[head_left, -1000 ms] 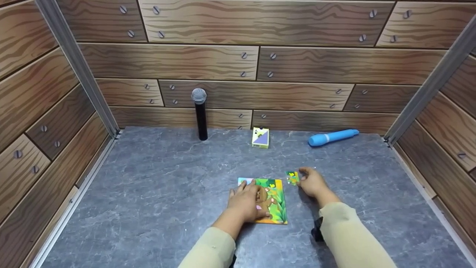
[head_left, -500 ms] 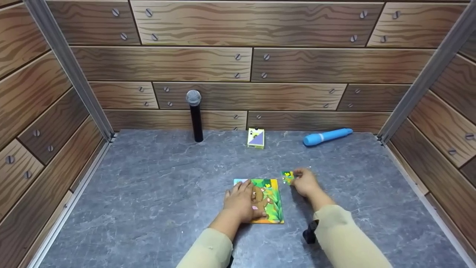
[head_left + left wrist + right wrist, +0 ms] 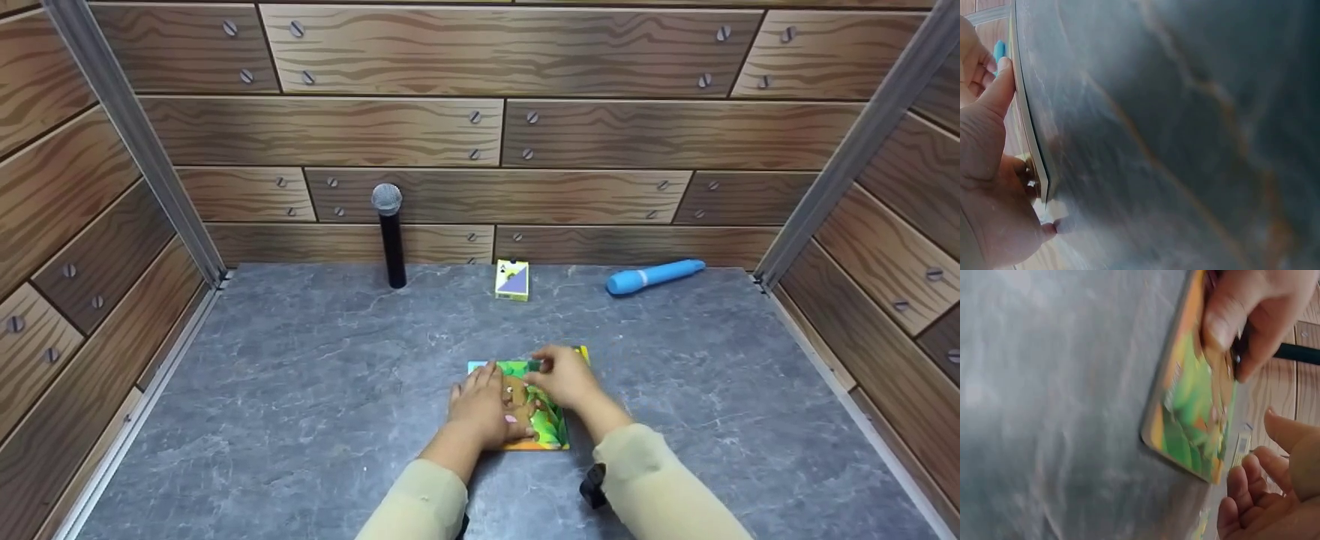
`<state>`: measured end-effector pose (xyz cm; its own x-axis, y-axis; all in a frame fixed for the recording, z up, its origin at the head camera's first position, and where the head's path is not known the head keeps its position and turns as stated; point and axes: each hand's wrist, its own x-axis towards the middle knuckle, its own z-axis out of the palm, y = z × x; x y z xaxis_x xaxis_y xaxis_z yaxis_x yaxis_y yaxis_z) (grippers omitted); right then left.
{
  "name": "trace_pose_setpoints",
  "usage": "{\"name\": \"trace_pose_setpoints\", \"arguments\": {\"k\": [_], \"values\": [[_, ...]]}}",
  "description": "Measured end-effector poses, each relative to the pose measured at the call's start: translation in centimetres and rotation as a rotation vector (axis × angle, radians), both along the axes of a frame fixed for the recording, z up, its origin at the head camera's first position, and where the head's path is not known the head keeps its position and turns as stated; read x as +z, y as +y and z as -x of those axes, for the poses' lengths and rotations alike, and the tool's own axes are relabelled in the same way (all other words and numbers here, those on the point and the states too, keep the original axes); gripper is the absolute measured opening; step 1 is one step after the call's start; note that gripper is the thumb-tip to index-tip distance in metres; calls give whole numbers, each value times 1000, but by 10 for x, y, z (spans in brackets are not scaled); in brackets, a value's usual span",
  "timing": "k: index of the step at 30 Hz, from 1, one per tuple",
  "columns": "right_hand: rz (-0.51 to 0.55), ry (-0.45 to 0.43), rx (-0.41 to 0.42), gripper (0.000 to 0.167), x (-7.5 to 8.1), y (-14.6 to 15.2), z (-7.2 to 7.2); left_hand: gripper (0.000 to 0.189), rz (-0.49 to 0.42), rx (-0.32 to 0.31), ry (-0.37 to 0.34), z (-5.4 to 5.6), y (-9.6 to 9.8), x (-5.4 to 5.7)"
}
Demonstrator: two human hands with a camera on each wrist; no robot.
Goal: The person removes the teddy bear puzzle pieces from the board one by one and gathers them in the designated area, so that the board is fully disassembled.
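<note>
A square picture board (image 3: pixel 551 431), printed with brown animals and green leaves, lies on the grey table. My left hand (image 3: pixel 480 409) rests over its left half, fingers spread; in the right wrist view its thumb (image 3: pixel 1221 329) lies on the printed face. My right hand (image 3: pixel 566 379) is over the board's upper right corner, fingers loosely bent. In the right wrist view the thumb (image 3: pixel 1283 430) stands apart from the fingers, with nothing visible between them. Beyond this hand, mostly hidden by it, lies a small green and yellow picture piece (image 3: pixel 583 351).
Near the back wall stands a black microphone (image 3: pixel 392 251) with a silver head. A yellow and purple playing card box (image 3: pixel 512 280) is to its right, then a blue microphone-shaped object (image 3: pixel 652 277) lying down. Wood-patterned walls (image 3: pixel 390 135) enclose the table on three sides.
My right hand has moved left from the small picture piece to over the board, leaving the piece on the table. The left hand stays on the board. The head view has shifted slightly.
</note>
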<state>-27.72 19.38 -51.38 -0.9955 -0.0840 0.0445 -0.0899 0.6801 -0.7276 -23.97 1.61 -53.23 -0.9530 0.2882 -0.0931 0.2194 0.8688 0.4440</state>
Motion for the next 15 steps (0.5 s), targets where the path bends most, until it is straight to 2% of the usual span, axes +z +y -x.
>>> {"name": "trace_pose_setpoints", "arguments": {"k": [3, 7, 15], "values": [[29, -44, 25, 35, -6, -4, -4, 117, -13, 2, -3, -1, 0, -1], [44, -63, 19, 36, -12, -6, -6, 119, -19, 5, -7, 0, 1, -1], [6, -19, -8, 28, -18, -6, -7, 125, -30, 40, -12, 1, 1, 1]]}}
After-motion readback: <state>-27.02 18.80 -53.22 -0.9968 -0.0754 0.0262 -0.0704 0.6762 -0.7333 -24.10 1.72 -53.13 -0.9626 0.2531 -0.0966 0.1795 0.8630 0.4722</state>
